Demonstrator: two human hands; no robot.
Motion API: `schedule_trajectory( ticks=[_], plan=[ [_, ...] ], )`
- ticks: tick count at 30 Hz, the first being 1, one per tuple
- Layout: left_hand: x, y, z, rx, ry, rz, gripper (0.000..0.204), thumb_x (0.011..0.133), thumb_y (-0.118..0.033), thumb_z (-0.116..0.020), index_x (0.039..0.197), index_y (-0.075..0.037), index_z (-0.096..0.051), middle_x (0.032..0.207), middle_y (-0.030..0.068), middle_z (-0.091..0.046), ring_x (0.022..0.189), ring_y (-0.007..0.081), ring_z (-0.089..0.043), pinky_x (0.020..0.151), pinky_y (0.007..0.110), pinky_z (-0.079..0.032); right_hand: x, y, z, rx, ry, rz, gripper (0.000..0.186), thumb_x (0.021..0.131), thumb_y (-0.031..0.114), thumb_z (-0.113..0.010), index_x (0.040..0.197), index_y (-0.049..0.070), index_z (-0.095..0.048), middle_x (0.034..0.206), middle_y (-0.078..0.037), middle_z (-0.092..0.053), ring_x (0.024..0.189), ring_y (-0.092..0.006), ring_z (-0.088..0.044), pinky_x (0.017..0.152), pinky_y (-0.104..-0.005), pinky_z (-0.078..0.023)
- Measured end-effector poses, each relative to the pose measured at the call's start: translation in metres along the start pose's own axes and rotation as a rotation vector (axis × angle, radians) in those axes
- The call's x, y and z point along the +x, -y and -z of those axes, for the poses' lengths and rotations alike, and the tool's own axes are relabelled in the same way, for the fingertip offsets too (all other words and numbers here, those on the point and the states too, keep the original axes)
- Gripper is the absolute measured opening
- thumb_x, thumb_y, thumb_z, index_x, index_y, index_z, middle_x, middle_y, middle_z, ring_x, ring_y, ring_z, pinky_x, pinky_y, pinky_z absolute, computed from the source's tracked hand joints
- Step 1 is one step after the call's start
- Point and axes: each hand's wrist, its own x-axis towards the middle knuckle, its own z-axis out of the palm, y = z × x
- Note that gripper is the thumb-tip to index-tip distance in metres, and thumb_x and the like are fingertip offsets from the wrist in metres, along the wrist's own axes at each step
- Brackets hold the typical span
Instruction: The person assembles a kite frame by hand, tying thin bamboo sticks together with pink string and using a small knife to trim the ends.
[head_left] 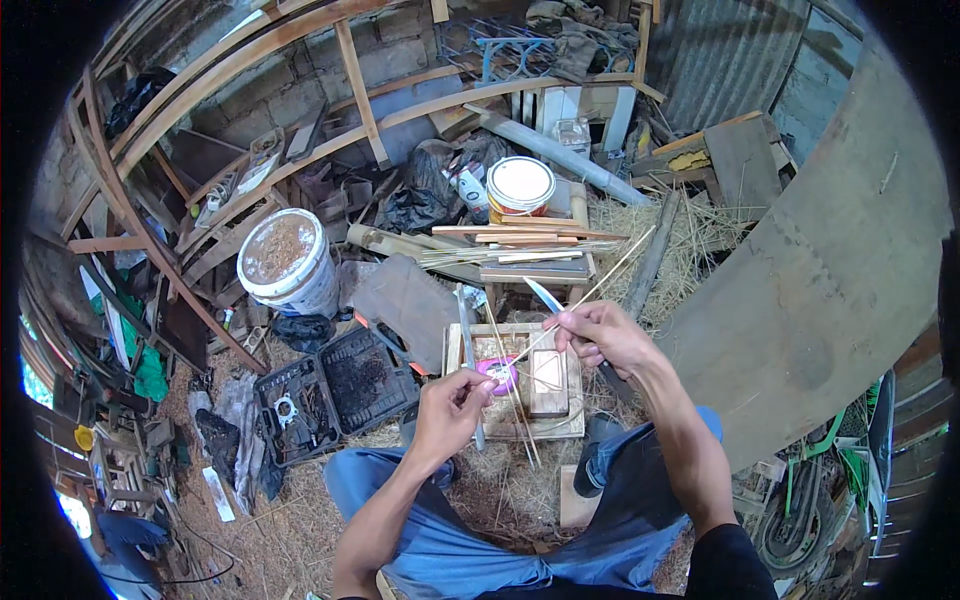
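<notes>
My right hand [606, 335] is closed on a knife [543, 294], its bright blade pointing up and left and its dark handle showing below the palm. A thin bamboo strip [625, 260] runs slantwise past the blade, against the right fingers. My left hand [448, 412] pinches that strip near its lower end. Under both hands sits a shallow wooden box [558, 429] holding a small wooden block [547, 402] and a round pink object [497, 374]. Two or more loose thin strips [521, 425] lean across the box. A long flat metal blade [466, 335] rests along its left side.
Beyond the box, a low stool [535, 271] carries several wooden and bamboo strips. A lidded bucket [521, 180] stands behind it; a larger white bucket [290, 262] is left. An opened black tool case [338, 392] lies near my left knee. A large board [800, 290] slopes at right.
</notes>
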Motion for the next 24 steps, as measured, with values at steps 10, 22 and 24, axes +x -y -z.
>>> schedule_trajectory(
  ticks=[10, 22, 24],
  plan=[
    [0.006, 0.011, 0.013, 0.017, 0.009, -0.029, 0.011, 0.088, -0.009, -0.06, 0.086, 0.002, -0.064, 0.066, 0.0005, -0.06, 0.059, 0.0029, -0.05, 0.052, 0.021, -0.038, -0.005, 0.013, 0.027, 0.035, -0.109, 0.048, 0.033, 0.095, 0.023, -0.053, 0.11, -0.006, -0.057, 0.074, -0.004, -0.06, 0.048, -0.002, -0.032, 0.039, -0.0171, -0.023],
    [0.011, 0.005, -0.01, 0.037, -0.104, -0.145, 0.015, 0.089, -0.007, -0.059, 0.099, 0.0, -0.067, 0.073, 0.0017, -0.062, 0.06, 0.003, -0.045, 0.053, 0.02, -0.036, 0.003, -0.037, -0.048, -0.012, 0.113, 0.026, 0.034, 0.099, 0.031, -0.04, 0.116, 0.005, -0.054, 0.072, 0.002, -0.048, 0.047, -0.0032, -0.034, 0.039, -0.0184, -0.025],
    [0.009, 0.009, -0.009, 0.043, -0.146, -0.178, 0.014, 0.089, -0.007, -0.059, 0.098, 0.001, -0.067, 0.074, 0.0021, -0.063, 0.061, 0.0031, -0.046, 0.053, 0.02, -0.037, 0.006, -0.04, -0.046, 0.161, 0.139, -0.011, 0.02, 0.097, 0.021, -0.048, 0.098, 0.004, -0.057, 0.072, 0.002, -0.049, 0.046, -0.0034, -0.032, 0.039, -0.0191, -0.022]
  ],
)
